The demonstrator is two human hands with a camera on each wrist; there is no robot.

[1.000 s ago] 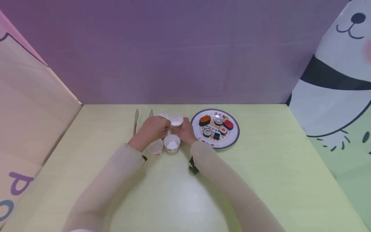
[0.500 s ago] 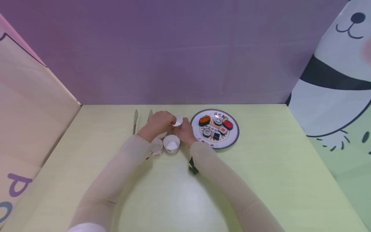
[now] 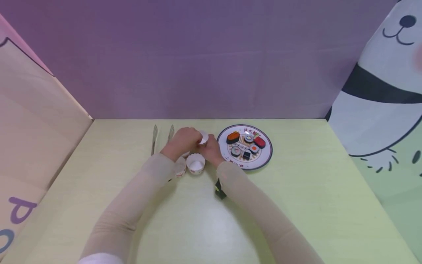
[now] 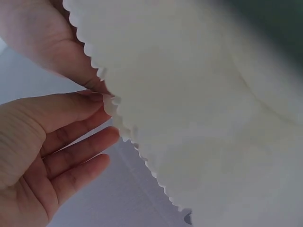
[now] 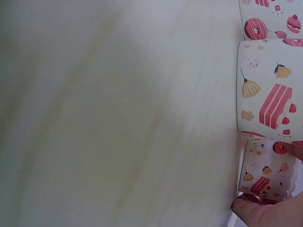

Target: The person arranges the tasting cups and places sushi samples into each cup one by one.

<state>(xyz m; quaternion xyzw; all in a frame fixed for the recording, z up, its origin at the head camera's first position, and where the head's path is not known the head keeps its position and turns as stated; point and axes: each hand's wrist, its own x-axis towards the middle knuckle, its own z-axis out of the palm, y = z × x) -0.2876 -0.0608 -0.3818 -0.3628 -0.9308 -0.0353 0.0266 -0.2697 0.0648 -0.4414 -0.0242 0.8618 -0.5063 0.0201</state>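
My left hand [image 3: 185, 140] and right hand [image 3: 211, 151] meet at a white paper baking cup [image 3: 204, 137] behind the others. The left thumb and fingertips [image 4: 97, 100] pinch near a scalloped rim; the right hand [image 4: 40, 35] reaches in beside them. In the right wrist view, fingers [image 5: 265, 212] touch the small cup [image 5: 261, 169], printed with pink cakes and doughnuts. Another baking cup [image 3: 196, 164] stands in front, with a further cup [image 3: 180, 168] to its left, partly behind the left sleeve. A scalloped cup [image 4: 199, 94] fills much of the left wrist view.
Right of the hands lies a round plate [image 3: 221, 155] bearing several sushi pieces. A dark sushi piece [image 3: 220, 190] sits on the table by the right sleeve. Two slender metal prongs [image 3: 154, 140] extend toward the back left. A purple wall [image 3: 211, 66] borders the table's far edge.
The left hand has moved a little right and up, over part of the rear cup. That cup has shifted slightly right. The right hand, plate and front cup stay nearly put.
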